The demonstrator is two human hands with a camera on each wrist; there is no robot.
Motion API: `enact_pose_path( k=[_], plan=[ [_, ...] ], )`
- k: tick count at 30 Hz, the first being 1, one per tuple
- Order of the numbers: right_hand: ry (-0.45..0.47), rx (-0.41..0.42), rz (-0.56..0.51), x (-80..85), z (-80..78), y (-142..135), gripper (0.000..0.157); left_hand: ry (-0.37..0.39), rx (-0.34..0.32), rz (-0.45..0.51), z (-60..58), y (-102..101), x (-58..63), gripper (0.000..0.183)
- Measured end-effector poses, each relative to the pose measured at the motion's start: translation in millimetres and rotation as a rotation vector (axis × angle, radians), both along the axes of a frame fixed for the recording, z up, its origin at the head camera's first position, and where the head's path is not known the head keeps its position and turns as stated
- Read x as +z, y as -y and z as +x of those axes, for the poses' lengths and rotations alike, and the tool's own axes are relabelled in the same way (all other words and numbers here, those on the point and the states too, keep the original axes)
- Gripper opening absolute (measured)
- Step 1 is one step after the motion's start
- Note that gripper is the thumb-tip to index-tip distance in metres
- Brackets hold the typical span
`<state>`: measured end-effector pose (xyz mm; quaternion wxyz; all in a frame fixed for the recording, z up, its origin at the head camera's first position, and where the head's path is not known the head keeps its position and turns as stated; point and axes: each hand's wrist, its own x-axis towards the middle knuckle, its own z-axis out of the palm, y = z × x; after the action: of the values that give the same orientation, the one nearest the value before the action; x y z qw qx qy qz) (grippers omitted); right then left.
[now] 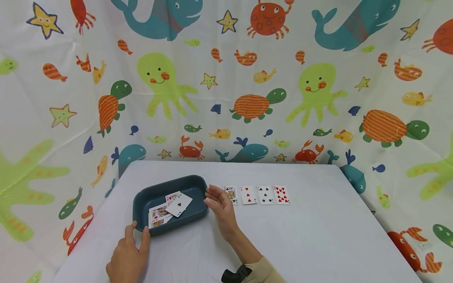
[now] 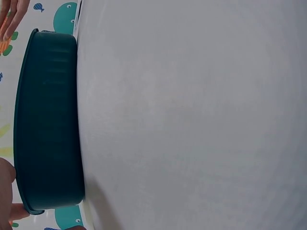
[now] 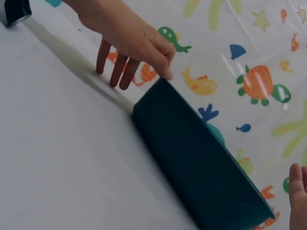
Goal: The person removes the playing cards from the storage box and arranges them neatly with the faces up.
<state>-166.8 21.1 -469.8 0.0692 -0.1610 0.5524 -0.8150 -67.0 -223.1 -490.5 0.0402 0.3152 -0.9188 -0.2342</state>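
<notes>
A dark teal tray (image 1: 196, 188) stands on the white table at the left, with several playing cards (image 1: 179, 204) lying loosely overlapped in it. My left hand (image 1: 128, 257) holds the tray's near left corner, thumb on the near side and forefinger round the end. At the opposite end is my right hand (image 1: 223, 212), thumb and fingers apart in the head view. The right wrist view has its fingertips right at the rim, with the other fingers hanging loosely below. Just beyond it, a face card (image 1: 231, 194) is partly hidden by that hand.
Right of the face card lie a hearts card (image 1: 248, 195), a black-suit card (image 1: 266, 195) and another hearts card (image 1: 282, 195), face up in one row. A patterned sea-animal curtain (image 1: 198, 78) hangs behind and beside the table (image 1: 301, 236). A dark band (image 1: 236, 274) circles my right wrist.
</notes>
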Motion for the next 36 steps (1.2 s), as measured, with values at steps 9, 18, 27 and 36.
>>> enact_pose_path(
  k=[9, 18, 27, 36],
  plan=[
    [0.046, 0.014, -0.106, 2.0, -7.4, 23.9, 0.060, -0.008, 0.012, -0.009, -0.2, -2.1, -1.2, 0.065],
    [0.053, 0.005, -0.089, -1.4, -14.8, 39.5, 0.058, -0.016, 0.001, -0.005, 0.3, -0.4, -2.2, 0.068],
    [0.001, -0.005, 0.055, 0.5, -21.3, 53.5, 0.056, -0.018, 0.001, -0.016, 0.0, -1.4, -1.7, 0.066],
    [-0.118, 0.041, 0.226, -0.9, -26.8, 63.2, 0.060, -0.045, 0.006, -0.026, 0.3, -3.7, -1.1, 0.061]
  ],
)
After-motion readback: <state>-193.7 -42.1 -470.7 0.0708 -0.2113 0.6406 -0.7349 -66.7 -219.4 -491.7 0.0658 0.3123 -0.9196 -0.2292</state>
